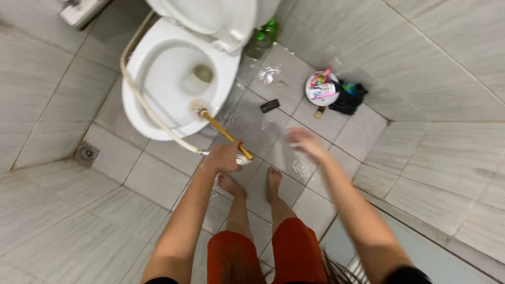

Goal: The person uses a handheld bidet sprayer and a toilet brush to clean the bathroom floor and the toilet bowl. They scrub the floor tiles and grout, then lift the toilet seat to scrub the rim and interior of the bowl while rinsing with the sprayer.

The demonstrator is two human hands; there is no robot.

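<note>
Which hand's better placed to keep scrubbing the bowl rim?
Left. The left hand already grips the yellow-handled toilet brush, bristles on the white toilet bowl rim. The right hand is empty, blurred, off to the side.

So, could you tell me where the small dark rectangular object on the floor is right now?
In the head view, the dark rectangular object lies on the wet floor tiles, right of the toilet bowl and left of the white bin.
</note>
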